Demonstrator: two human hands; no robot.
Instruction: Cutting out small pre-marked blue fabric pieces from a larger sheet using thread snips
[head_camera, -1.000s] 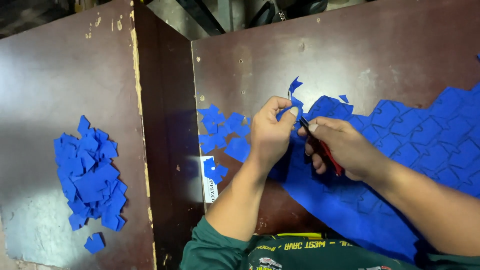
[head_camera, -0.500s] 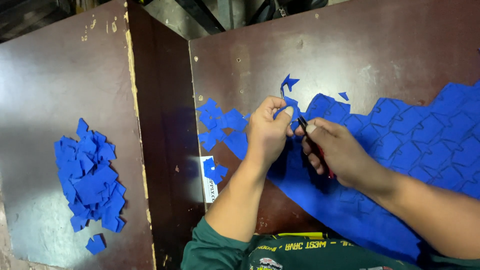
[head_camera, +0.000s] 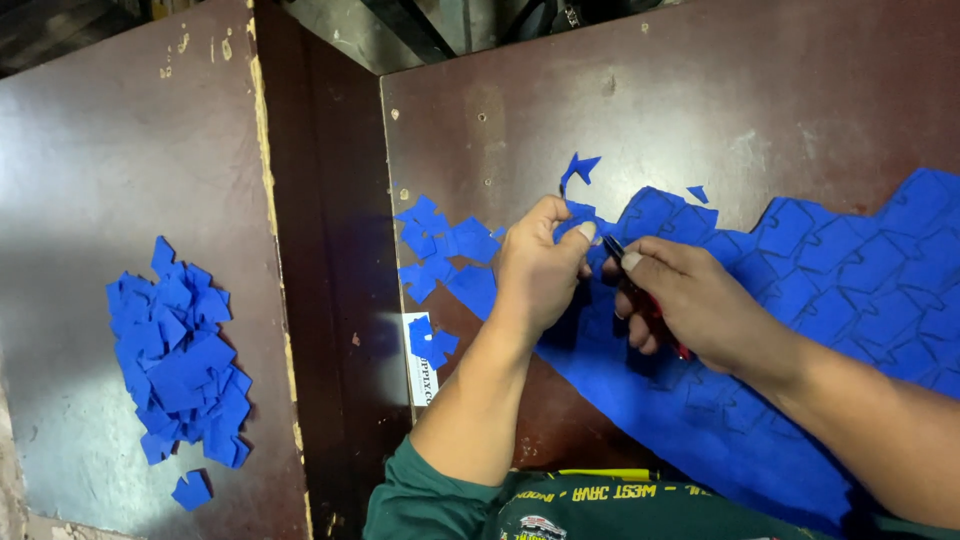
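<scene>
My left hand (head_camera: 540, 270) pinches the ragged edge of a large blue fabric sheet (head_camera: 830, 290) that lies across the brown table (head_camera: 700, 90). My right hand (head_camera: 690, 300) is closed around red-handled scissors (head_camera: 640, 295), whose dark blades meet the fabric right beside my left thumb. A thin strip of blue fabric (head_camera: 577, 168) sticks up just above my left hand. The sheet shows a pattern of cut shapes.
Several small cut blue pieces (head_camera: 440, 255) lie left of my left hand, near the table's edge. A bigger pile of blue pieces (head_camera: 180, 350) rests on a second brown board (head_camera: 100, 150) at the left. A dark gap separates the two surfaces.
Both hands have stayed at the same spot on the fabric edge. The blue strip above my left hand has lifted a little higher.
</scene>
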